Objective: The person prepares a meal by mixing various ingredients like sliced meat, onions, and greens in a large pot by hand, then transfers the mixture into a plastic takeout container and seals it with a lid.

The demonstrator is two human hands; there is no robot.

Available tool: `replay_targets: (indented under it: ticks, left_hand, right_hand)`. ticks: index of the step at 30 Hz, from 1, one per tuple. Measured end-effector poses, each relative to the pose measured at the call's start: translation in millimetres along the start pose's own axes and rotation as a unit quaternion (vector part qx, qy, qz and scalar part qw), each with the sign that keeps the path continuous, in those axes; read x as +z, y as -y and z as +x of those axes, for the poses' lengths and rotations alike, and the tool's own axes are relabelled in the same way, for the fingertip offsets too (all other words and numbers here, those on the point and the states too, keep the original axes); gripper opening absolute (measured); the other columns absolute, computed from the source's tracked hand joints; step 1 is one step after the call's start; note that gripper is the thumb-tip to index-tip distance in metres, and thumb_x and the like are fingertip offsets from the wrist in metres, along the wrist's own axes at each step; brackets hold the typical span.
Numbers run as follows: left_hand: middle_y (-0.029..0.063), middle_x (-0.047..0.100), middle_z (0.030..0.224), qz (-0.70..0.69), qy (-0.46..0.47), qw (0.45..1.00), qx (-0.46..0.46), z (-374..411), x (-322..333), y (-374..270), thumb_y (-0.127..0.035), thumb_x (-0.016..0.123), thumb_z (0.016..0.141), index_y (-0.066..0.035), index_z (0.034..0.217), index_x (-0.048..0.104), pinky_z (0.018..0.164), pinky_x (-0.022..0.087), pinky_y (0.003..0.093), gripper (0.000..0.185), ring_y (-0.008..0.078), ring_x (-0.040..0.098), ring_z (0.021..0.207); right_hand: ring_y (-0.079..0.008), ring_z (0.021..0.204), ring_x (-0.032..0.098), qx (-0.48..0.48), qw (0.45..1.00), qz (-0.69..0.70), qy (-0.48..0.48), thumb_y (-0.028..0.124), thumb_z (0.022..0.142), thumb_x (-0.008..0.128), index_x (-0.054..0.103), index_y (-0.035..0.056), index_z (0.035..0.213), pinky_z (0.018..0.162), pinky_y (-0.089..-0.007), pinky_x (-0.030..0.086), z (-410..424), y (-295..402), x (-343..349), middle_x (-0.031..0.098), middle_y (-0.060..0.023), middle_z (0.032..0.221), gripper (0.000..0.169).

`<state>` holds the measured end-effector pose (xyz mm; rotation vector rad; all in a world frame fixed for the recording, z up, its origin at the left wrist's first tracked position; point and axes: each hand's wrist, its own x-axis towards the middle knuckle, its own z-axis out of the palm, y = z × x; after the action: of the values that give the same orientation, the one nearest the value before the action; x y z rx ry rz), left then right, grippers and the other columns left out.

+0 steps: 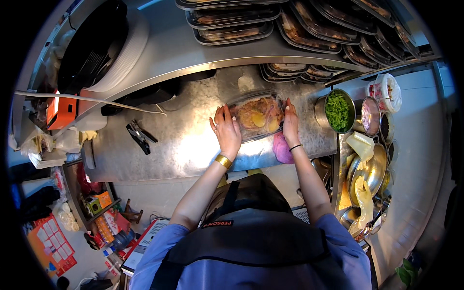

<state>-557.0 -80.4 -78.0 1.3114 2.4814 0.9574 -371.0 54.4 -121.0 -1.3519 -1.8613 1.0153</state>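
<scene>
On the steel worktable [174,145] before me lies a plastic food tray [257,112] with a clear lid, holding meat, onion and yellow slices that look like potato. My left hand [226,128] is on its left end, fingers stretched along the rim. At the right end, my right hand [290,121] presses against the edge, fingers pointing away from me. Both hands seem to hold the tray between them. A pink cloth [282,148] lies beside my right wrist, partly under the tray's near right corner.
A steel pot of chopped greens [338,110] and a container of sliced onion [369,116] stand at the right. Further down are steel bowls [375,163] and plastic gloves [362,195]. Filled lidded trays [235,32] are stacked on the shelf above. A black stapler-like tool [139,137] lies left.
</scene>
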Motion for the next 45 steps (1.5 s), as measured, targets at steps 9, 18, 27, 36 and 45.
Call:
replay_targets:
  ticks: [9,18,27,36,45]
  left_hand:
    - [0.0259,0.039,0.149,-0.142,0.006,0.989,-0.050,-8,9,20,-0.014,0.044,0.101,0.007,0.148,0.040,0.116,0.033,0.0442,0.052,0.0414,0.043,0.136]
    - [0.0254,0.039,0.149,-0.146,0.014,0.989,-0.007,-2,6,32,-0.007,0.044,0.098,0.009,0.146,0.041,0.111,0.041,0.0428,0.051,0.0421,0.048,0.131]
    - [0.0231,0.046,0.147,-0.056,0.038,0.998,0.020,5,1,37,-0.009,0.049,0.094,0.006,0.146,0.043,0.108,0.043,0.0449,0.054,0.0407,0.050,0.130]
    - [0.0235,0.038,0.155,0.036,0.038,0.997,0.060,5,4,32,-0.012,0.051,0.094,0.006,0.149,0.039,0.118,0.030,0.0477,0.059,0.0388,0.037,0.144]
    - [0.0261,0.040,0.152,0.021,0.057,0.990,0.124,9,8,19,-0.030,0.062,0.091,0.004,0.148,0.043,0.118,0.029,0.0492,0.070,0.0430,0.036,0.143]
  right_hand:
    - [-0.0400,0.115,0.059,0.000,0.998,-0.049,0.048,0.027,0.107,0.038,0.037,-0.0054,0.151,0.096,-0.0408,0.047,2,24,1,0.055,-0.0231,0.131,0.054]
    - [-0.0464,0.116,0.058,0.003,0.992,-0.116,0.046,0.029,0.104,0.045,0.029,-0.0072,0.153,0.097,-0.0452,0.049,-16,36,9,0.047,-0.0283,0.143,0.063]
    - [-0.0348,0.152,0.022,-0.237,0.908,-0.325,0.115,0.026,0.094,0.057,0.029,0.0003,0.156,0.122,-0.0520,0.021,4,43,1,0.027,-0.0179,0.163,0.073]
    - [-0.0363,0.152,0.023,-0.218,0.929,-0.243,0.172,0.024,0.089,0.061,0.032,0.0021,0.156,0.123,-0.0509,0.019,-1,35,3,0.029,-0.0149,0.164,0.075]
    - [-0.0396,0.148,0.026,-0.211,0.934,-0.244,0.151,0.031,0.087,0.066,0.038,-0.0003,0.151,0.122,-0.0508,0.021,-5,37,6,0.032,-0.0191,0.160,0.077]
